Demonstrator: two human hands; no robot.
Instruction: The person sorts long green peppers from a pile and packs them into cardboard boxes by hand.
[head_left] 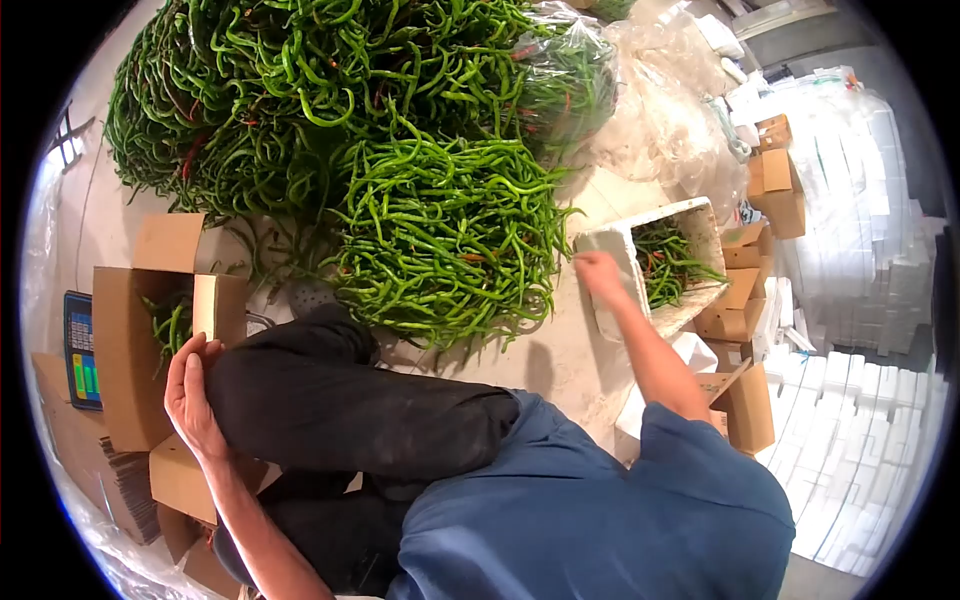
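Many green chilies [450, 235] lie beside the curled right hand [598, 275], grip unclear; left hand [194, 400] loosely unclenched.

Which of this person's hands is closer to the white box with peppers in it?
The right hand. It is right by the side wall of the white box, though contact is unclear. The left hand is far across, beside an open cardboard box.

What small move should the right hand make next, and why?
Probably the right hand should reach for the loose pile of green peppers and take a few. Its fingers are curled beside the white foam box, no pepper shows in them, and the pile lies close by. The left hand is farther off, near the cardboard box.
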